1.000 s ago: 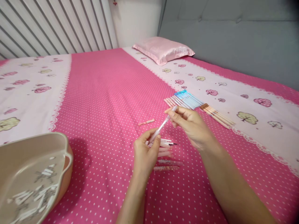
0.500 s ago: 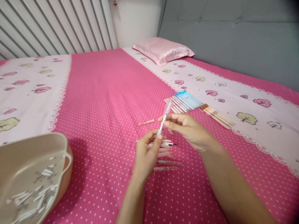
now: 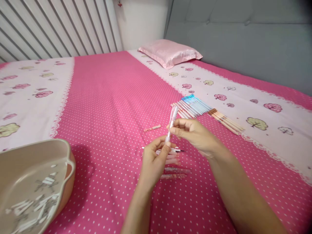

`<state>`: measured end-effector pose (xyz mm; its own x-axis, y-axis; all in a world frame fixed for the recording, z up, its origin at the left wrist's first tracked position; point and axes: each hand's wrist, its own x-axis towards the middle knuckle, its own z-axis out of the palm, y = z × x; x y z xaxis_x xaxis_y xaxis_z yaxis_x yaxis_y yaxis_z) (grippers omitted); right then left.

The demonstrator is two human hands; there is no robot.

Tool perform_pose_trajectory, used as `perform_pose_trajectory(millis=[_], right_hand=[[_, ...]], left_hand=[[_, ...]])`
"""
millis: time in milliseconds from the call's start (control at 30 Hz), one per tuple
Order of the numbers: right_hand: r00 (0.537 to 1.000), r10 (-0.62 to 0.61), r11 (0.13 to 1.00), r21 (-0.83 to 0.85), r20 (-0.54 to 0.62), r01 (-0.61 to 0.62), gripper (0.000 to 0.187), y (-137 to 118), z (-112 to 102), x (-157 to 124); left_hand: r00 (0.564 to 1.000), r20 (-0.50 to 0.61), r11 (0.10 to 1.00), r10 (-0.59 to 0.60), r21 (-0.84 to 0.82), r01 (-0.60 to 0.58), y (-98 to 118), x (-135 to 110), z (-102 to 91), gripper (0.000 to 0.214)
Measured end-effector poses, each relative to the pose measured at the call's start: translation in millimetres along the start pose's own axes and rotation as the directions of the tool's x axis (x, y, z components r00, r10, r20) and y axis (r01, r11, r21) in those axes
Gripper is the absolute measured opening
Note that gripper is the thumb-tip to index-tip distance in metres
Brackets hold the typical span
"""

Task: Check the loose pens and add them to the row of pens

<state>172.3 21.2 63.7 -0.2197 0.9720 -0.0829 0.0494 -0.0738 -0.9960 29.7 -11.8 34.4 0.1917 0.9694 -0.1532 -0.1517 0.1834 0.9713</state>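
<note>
A slim pale pink pen [image 3: 172, 122] with a clear cap end stands tilted between my two hands. My left hand [image 3: 157, 154] is closed on its lower end, thumb and fingers pinching it. Higher up, my right hand [image 3: 192, 133] pinches the pen near the cap. Under and behind my left hand lie white refills [image 3: 177, 150], one with a dark tip, and pink pen parts [image 3: 173, 160], partly hidden. Two patterned clear pen barrels [image 3: 175, 176] rest closer to me. Beyond the hands lies a short pink patterned piece [image 3: 152, 128].
A beige basin [image 3: 65, 152] at lower left holds many small white and grey pieces [image 3: 41, 208]. To the right lie rows of blue-capped pens [image 3: 197, 104], pink pens [image 3: 186, 110] and brown-topped pens [image 3: 226, 122]. A pink pillow [image 3: 170, 52] sits at the back on the dotted bedspread [image 3: 109, 97].
My right hand has shifted slightly along the pen, and the clip at the clear cap end now shows at the left. Both hands keep hold of the pen; the rest looks the same.
</note>
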Motion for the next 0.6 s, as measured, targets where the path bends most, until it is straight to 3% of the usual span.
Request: perform_pose_trajectory(millis=[400, 600], right_hand=[[0.999, 0.001, 1.000, -0.009, -0.033, -0.001, 0.028, 2.8, 2.8, 1.2], [1.000, 0.031, 1.000, 0.000, 0.002, -0.031, 0.025, -1.9, 3.1, -2.3]], left_hand=[[1.000, -0.016, 0.999, -0.027, -0.033, 0.026, 3.7, -2.0, 1.5, 0.029], [0.999, 0.045, 0.998, -0.013, -0.055, 0.016, -0.1, -2.4, -0.3, 0.030]])
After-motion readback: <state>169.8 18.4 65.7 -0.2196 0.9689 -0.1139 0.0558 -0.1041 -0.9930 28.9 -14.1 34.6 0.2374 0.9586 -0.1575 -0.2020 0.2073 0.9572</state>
